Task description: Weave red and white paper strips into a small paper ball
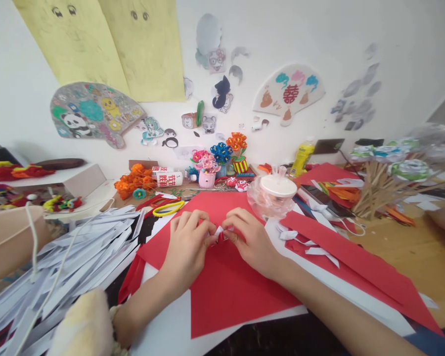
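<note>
Fingers (206, 227) over red paper (241, 291), wall (292, 29) behind

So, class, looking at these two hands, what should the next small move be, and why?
Probably a gentle press on the small red-and-white piece to firm its shape: the left hand and right hand already pinch it from opposite sides, above the red sheet.

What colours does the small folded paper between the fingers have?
The folded paper is white and red, seen in the head view.
</note>
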Demonstrator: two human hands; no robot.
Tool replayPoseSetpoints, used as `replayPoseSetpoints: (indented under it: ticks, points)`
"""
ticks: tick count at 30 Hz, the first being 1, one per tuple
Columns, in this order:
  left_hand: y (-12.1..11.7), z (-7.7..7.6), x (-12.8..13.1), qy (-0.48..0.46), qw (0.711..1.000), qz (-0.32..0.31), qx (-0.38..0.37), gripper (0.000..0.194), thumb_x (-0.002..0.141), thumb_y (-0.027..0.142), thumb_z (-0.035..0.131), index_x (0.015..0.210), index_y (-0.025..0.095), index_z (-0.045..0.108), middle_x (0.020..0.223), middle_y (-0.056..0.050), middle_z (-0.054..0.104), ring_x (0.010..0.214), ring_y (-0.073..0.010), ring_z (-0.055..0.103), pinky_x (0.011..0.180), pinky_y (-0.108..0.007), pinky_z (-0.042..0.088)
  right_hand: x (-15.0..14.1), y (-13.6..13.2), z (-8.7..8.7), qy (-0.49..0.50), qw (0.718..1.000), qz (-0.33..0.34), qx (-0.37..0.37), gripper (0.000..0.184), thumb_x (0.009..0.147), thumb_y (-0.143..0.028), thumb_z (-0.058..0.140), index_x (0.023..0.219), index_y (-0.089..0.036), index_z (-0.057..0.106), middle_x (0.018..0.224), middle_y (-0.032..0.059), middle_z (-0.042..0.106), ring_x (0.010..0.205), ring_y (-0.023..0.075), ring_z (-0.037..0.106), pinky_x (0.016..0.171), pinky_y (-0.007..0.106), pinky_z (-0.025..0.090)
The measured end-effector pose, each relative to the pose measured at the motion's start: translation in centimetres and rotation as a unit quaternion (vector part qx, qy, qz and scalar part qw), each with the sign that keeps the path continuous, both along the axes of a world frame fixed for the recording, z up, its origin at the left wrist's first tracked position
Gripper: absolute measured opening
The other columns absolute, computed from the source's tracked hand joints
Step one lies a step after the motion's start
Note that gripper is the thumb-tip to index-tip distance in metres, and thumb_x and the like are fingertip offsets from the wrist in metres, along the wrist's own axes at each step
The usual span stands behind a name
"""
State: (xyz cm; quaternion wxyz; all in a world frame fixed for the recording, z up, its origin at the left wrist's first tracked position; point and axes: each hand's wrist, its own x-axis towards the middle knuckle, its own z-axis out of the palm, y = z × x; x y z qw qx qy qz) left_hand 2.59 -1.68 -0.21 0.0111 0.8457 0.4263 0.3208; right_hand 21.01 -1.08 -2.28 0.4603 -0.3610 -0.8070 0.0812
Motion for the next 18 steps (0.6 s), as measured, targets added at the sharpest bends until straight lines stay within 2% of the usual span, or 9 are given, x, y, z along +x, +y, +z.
replayPoseSetpoints:
  ticks: [4,7,9,12,15,18]
  points:
    - [-0.1,-0.2,0.2,-0.005,0.999,0.037,0.024,0.01,0.093,0.019,0.05,0.088,0.021,0.058,0.096,-0.004,0.057,0.091,-0.0225,0.048,0.075,-0.036,0.031,0.1,-0.5,0.0,0.0,0.996,-0.065,0.066,0.023,0.094,-0.037,0.057,0.08,-0.018,0.058,0.076,0.002,0.061,0.072,0.0169,0.054,0.067,0.028,0.037]
    - [-0.4,0.1,0.1,-0.005,0.999,0.019,0.032,0.011,0.093,0.017,0.049,0.088,0.021,0.058,0.097,-0.004,0.057,0.09,-0.0214,0.048,0.076,-0.036,0.03,0.0,-0.8,-0.2,-0.049,0.992,-0.083,0.08,0.026,0.093,-0.04,0.058,0.079,-0.018,0.06,0.073,0.0015,0.061,0.068,0.0161,0.054,0.064,0.028,0.035]
    - [-0.6,0.5,-0.1,-0.002,1.0,0.005,0.03,0.013,0.093,0.016,0.049,0.086,0.021,0.059,0.097,-0.003,0.057,0.089,-0.0208,0.049,0.075,-0.036,0.029,0.0,-0.8,-0.3,-0.072,0.99,-0.085,0.089,0.024,0.096,-0.035,0.054,0.082,-0.017,0.061,0.074,0.0024,0.062,0.067,0.0159,0.054,0.064,0.027,0.035]
    - [-0.6,1.2,-0.4,-0.002,1.0,-0.003,0.008,0.017,0.094,0.023,0.049,0.083,0.023,0.062,0.093,-0.001,0.059,0.088,-0.0205,0.048,0.075,-0.035,0.027,-0.1,-0.7,-0.2,-0.104,0.981,-0.077,0.142,0.023,0.099,-0.023,0.046,0.084,-0.016,0.061,0.071,0.0032,0.061,0.064,0.0154,0.052,0.061,0.027,0.033]
    - [-0.6,1.6,-0.3,-0.02,1.0,0.01,-0.021,0.016,0.093,0.031,0.053,0.081,0.024,0.062,0.088,0.0,0.059,0.086,-0.0203,0.049,0.074,-0.035,0.027,-0.2,-0.7,0.0,-0.13,0.969,-0.066,0.198,0.022,0.097,-0.015,0.046,0.082,-0.015,0.061,0.069,0.0029,0.061,0.06,0.0146,0.05,0.059,0.028,0.031]
    - [-0.5,1.7,0.0,-0.04,0.998,0.011,-0.057,0.017,0.092,0.028,0.055,0.076,0.023,0.059,0.085,0.002,0.059,0.083,-0.0192,0.049,0.075,-0.034,0.029,-0.4,-0.8,-0.1,-0.144,0.966,-0.056,0.209,0.02,0.094,-0.014,0.049,0.077,-0.015,0.059,0.068,0.0024,0.061,0.059,0.0138,0.05,0.058,0.028,0.03]
